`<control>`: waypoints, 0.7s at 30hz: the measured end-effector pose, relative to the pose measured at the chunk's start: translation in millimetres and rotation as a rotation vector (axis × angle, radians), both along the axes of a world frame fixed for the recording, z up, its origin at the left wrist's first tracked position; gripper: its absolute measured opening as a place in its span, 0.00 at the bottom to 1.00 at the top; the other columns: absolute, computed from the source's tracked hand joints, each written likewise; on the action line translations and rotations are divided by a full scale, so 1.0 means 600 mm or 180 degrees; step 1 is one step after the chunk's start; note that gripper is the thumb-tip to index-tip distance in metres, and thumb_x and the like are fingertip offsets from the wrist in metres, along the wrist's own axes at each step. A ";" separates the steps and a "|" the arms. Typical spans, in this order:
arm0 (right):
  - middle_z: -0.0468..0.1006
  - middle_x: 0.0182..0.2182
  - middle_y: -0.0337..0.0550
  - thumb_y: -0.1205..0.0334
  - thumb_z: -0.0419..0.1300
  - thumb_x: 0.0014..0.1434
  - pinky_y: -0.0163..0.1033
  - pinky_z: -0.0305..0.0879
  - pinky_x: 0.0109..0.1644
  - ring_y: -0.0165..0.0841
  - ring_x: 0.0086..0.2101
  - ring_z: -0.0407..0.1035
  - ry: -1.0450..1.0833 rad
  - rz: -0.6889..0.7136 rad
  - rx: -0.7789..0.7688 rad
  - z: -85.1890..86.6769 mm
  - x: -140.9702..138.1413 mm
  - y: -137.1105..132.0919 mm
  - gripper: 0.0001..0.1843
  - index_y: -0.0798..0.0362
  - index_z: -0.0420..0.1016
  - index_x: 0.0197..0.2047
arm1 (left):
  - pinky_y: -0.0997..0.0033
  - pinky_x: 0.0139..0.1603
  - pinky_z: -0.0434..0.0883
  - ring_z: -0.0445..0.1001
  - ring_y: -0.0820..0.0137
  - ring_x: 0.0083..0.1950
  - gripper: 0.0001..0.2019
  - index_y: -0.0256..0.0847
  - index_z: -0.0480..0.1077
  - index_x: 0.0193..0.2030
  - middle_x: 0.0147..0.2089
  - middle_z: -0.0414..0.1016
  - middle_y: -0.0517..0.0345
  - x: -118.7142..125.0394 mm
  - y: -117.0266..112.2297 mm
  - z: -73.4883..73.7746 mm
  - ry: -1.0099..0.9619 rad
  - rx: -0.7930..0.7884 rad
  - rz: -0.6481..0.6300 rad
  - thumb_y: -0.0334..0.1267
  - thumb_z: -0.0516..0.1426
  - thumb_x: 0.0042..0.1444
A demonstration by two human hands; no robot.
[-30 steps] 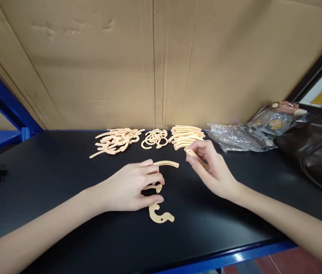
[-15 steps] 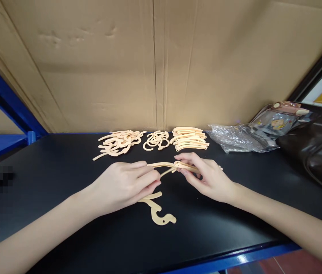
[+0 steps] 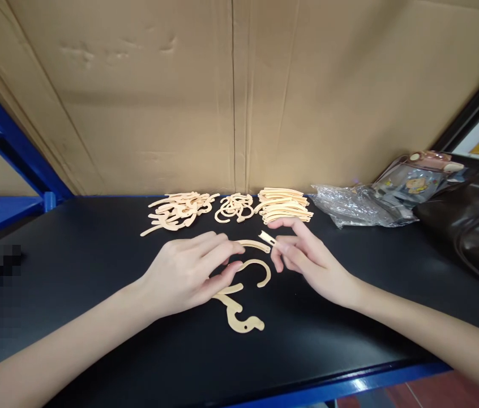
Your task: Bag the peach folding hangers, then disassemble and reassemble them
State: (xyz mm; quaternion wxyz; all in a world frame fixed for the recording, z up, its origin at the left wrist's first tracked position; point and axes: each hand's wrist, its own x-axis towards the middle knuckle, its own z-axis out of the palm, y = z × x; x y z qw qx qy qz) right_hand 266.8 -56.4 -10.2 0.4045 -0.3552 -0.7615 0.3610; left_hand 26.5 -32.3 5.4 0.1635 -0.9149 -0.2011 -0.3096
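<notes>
My left hand (image 3: 188, 272) hovers over the black tabletop (image 3: 95, 317) and pinches a thin curved wooden hook piece (image 3: 259, 266) between thumb and fingers. A curved wooden strip (image 3: 253, 244) lies by its fingertips. My right hand (image 3: 307, 258) pinches a short flat wooden piece (image 3: 267, 238) whose end pokes out to the left, close to the strip. A larger S-shaped wooden piece (image 3: 239, 317) lies on the table just below my left hand.
Three heaps of wooden cut-outs sit at the back: tangled shapes (image 3: 175, 211), hooks (image 3: 234, 207), stacked curved strips (image 3: 284, 205). Crumpled clear plastic bags (image 3: 358, 204) and a brown leather bag (image 3: 473, 221) lie at the right. Cardboard (image 3: 231, 96) walls the back; blue shelf frame (image 3: 5, 147) at left.
The two hands drew apart after meeting over the strip. My left hand now holds a curved hook piece out to the right; my right hand lifted a little with its short piece.
</notes>
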 end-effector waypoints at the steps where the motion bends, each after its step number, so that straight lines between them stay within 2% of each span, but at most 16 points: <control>1: 0.69 0.28 0.34 0.66 0.45 0.68 0.34 0.63 0.34 0.26 0.27 0.64 -0.0150 0.0115 0.0197 0.000 -0.002 -0.004 0.10 0.49 0.53 0.53 | 0.76 0.29 0.65 0.71 0.74 0.32 0.10 0.38 0.67 0.50 0.35 0.73 0.59 0.002 -0.003 -0.001 -0.0122 -0.0096 0.0051 0.34 0.55 0.63; 4: 0.69 0.35 0.40 0.73 0.47 0.64 0.35 0.65 0.34 0.28 0.31 0.66 -0.0704 0.0319 0.1206 -0.005 -0.010 -0.016 0.13 0.48 0.49 0.47 | 0.77 0.38 0.70 0.73 0.71 0.44 0.17 0.39 0.62 0.59 0.49 0.71 0.51 0.007 -0.014 -0.001 -0.0228 -0.0312 -0.0057 0.36 0.54 0.64; 6: 0.68 0.34 0.41 0.73 0.48 0.63 0.35 0.65 0.31 0.29 0.29 0.66 -0.0847 0.0332 0.1906 -0.012 -0.016 -0.019 0.13 0.48 0.48 0.45 | 0.77 0.42 0.70 0.73 0.71 0.46 0.16 0.41 0.63 0.59 0.50 0.72 0.52 0.010 -0.021 0.000 -0.0134 -0.0374 -0.0393 0.31 0.52 0.65; 8: 0.70 0.34 0.41 0.73 0.49 0.64 0.34 0.66 0.30 0.29 0.29 0.68 -0.0727 0.0292 0.2259 -0.020 -0.020 -0.018 0.14 0.48 0.48 0.47 | 0.76 0.42 0.70 0.73 0.72 0.43 0.13 0.41 0.65 0.56 0.45 0.74 0.54 0.011 -0.026 0.002 -0.0081 -0.0446 -0.0677 0.31 0.53 0.65; 11: 0.74 0.38 0.45 0.66 0.52 0.66 0.37 0.70 0.35 0.31 0.33 0.73 -0.0751 -0.0014 0.2259 -0.026 -0.018 -0.010 0.16 0.50 0.50 0.54 | 0.75 0.38 0.69 0.72 0.72 0.38 0.09 0.39 0.69 0.48 0.40 0.75 0.55 0.011 -0.026 0.005 -0.0090 -0.0467 -0.0751 0.36 0.58 0.61; 13: 0.77 0.37 0.45 0.59 0.56 0.65 0.41 0.70 0.40 0.34 0.35 0.73 -0.1123 -0.0288 0.2202 -0.023 -0.012 -0.001 0.17 0.52 0.56 0.53 | 0.75 0.34 0.67 0.71 0.72 0.35 0.04 0.39 0.69 0.43 0.36 0.75 0.57 0.008 -0.019 0.007 -0.0121 -0.0484 -0.0665 0.33 0.57 0.61; 14: 0.77 0.36 0.44 0.57 0.58 0.64 0.43 0.68 0.43 0.35 0.36 0.73 -0.1316 -0.0393 0.2187 -0.021 -0.008 0.003 0.16 0.52 0.61 0.51 | 0.75 0.33 0.66 0.70 0.73 0.33 0.02 0.39 0.69 0.40 0.34 0.74 0.58 0.006 -0.014 0.007 -0.0176 -0.0537 -0.0557 0.31 0.56 0.61; 17: 0.79 0.34 0.42 0.57 0.59 0.63 0.44 0.63 0.47 0.35 0.37 0.71 -0.1615 -0.0559 0.2204 -0.011 0.005 0.017 0.09 0.52 0.69 0.43 | 0.77 0.30 0.64 0.68 0.76 0.29 0.04 0.39 0.66 0.34 0.29 0.71 0.63 -0.006 0.006 0.009 -0.0497 -0.0792 -0.0034 0.29 0.54 0.60; 19: 0.79 0.36 0.42 0.60 0.56 0.66 0.42 0.62 0.46 0.33 0.38 0.71 -0.1638 -0.0469 0.2208 -0.007 0.011 0.024 0.06 0.53 0.71 0.43 | 0.78 0.28 0.63 0.67 0.77 0.26 0.04 0.40 0.64 0.33 0.28 0.69 0.65 -0.013 0.017 0.009 -0.0659 -0.0961 0.0328 0.31 0.53 0.60; 21: 0.79 0.38 0.43 0.63 0.53 0.67 0.40 0.62 0.44 0.32 0.38 0.71 -0.1639 -0.0322 0.2285 -0.006 0.015 0.028 0.08 0.53 0.72 0.45 | 0.78 0.26 0.63 0.67 0.77 0.26 0.05 0.40 0.63 0.33 0.27 0.69 0.65 -0.016 0.022 0.010 -0.0583 -0.0924 0.0577 0.32 0.51 0.61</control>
